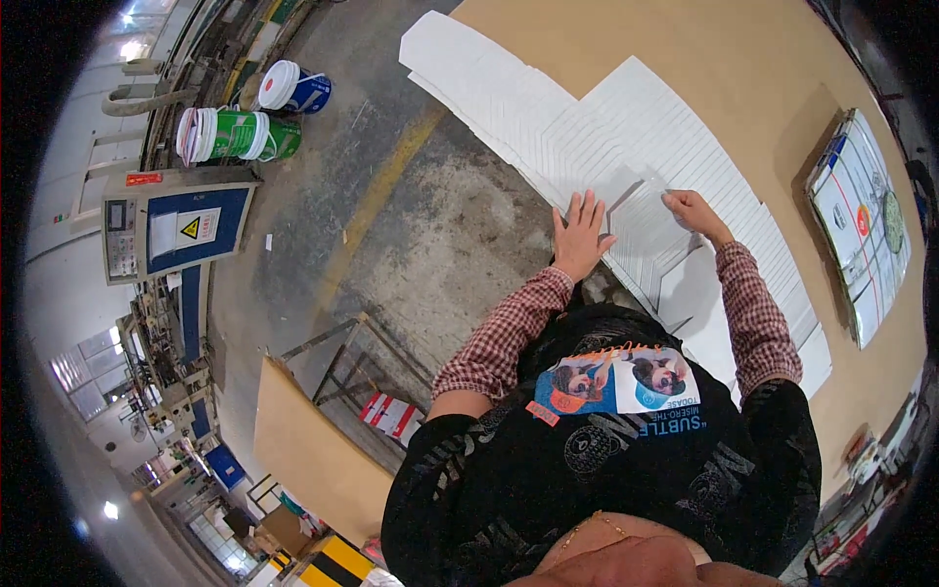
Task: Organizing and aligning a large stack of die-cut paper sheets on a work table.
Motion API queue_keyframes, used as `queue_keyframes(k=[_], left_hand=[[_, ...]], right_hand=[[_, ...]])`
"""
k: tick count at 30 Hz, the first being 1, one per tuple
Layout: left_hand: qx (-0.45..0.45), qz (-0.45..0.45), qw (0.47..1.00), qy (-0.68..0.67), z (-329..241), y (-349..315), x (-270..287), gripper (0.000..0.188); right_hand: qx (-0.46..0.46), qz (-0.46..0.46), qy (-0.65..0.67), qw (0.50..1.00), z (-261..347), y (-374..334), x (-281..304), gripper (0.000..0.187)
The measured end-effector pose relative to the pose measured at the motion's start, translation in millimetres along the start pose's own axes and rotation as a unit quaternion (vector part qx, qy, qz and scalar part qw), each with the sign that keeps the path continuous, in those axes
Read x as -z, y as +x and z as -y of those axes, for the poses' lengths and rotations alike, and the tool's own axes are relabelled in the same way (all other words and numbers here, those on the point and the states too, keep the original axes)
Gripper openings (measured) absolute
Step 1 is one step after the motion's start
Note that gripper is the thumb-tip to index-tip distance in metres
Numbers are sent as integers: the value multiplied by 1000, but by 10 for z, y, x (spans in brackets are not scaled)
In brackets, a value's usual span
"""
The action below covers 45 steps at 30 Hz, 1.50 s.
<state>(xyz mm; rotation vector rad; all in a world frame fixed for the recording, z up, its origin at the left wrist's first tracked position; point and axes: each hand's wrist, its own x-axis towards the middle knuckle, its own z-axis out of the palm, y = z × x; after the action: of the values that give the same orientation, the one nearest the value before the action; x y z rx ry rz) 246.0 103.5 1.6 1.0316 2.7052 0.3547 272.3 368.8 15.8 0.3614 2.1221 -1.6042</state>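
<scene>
L hand (581,238) open, fingers spread, at L edge of sheets (675,127), contact unclear | R hand (693,212) closed, pinching top sheet (641,207) at its R end | top sheet btwn hands, L of R hand, R nearer; long axis can't tell | sheets overlap on brown tbl (753,49)

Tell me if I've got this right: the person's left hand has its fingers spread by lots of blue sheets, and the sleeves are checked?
Not quite: the sheets are white, not blue, as the head view shows. The left hand has spread fingers, and the sleeves are checked.
</scene>
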Motion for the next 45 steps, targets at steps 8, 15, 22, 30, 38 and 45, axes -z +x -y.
queue_keyframes(k=[8, 15, 22, 30, 38, 45], left_hand=[[-1, 23, 999, 34, -36, 23, 32, 70], [-6, 14, 1000, 9, -44, 12, 12, 70], [-4, 7, 1000, -20, -41, 26, 29, 68], [7, 1, 1000, -27, -75, 10, 44, 67], [4, -87, 994, -69, -35, 18, -48, 58], [21, -54, 997, -45, -6, -17, -38, 58]], right_hand=[[-19, -152, -198, 968, -286, 269, -203, 43], [-6, -207, -197, 958, -167, 246, -295, 42], [-50, -230, -302, 924, -34, 252, -463, 43], [-80, -241, -314, 915, -14, 276, -512, 41], [-57, -235, -207, 948, -116, 311, -368, 43], [-37, -265, -244, 932, -59, 318, -511, 43]])
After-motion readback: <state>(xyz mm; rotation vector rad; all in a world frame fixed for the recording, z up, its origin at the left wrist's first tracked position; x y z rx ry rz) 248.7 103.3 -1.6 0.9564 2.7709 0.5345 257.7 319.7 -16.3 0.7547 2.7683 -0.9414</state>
